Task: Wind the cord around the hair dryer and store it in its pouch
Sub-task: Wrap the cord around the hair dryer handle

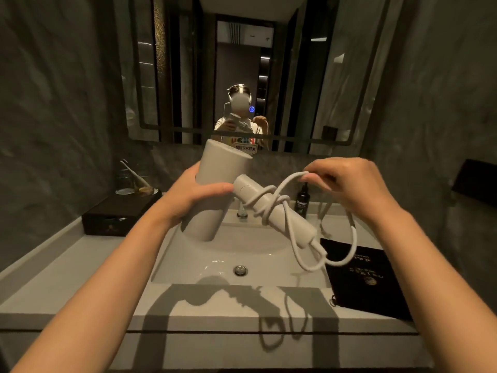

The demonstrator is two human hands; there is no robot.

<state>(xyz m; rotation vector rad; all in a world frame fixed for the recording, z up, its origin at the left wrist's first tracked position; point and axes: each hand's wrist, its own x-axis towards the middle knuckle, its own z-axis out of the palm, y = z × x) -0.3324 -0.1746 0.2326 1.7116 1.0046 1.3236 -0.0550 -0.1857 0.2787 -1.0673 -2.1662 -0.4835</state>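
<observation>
A pale grey hair dryer (215,184) hangs above the sink, its barrel upright and its handle slanting down to the right. My left hand (193,195) grips the barrel near the handle joint. The matching cord (271,203) circles the handle a few times, then loops loosely below the handle's end. My right hand (347,181) pinches a raised bend of that cord above and right of the handle. The black pouch (368,284) with gold print lies flat on the counter right of the basin.
A white sink (215,262) with a drain and a faucet sits under the dryer. A dark bottle (302,200) stands behind the basin. A black box (118,214) with toiletries is at the left. A mirror fills the wall ahead.
</observation>
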